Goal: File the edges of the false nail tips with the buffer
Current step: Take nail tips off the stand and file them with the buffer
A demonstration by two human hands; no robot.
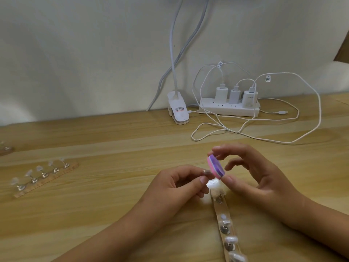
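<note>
Filing is in hand near centre above the wooden bench (94,214) — left hand (175,186) pinches a small clear false nail tip (206,173), right hand (251,176) grips the pink-and-purple oval buffer (215,167) against it — next, probably stroking its edge.

Wooden table (113,205), lamp clip (179,112), power strip (226,110), cables (320,112), nail stands (45,178)

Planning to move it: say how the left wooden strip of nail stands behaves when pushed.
Lying flat, the wooden strip probably slides without tipping. Its thin upright stands look easily knocked loose.
</note>
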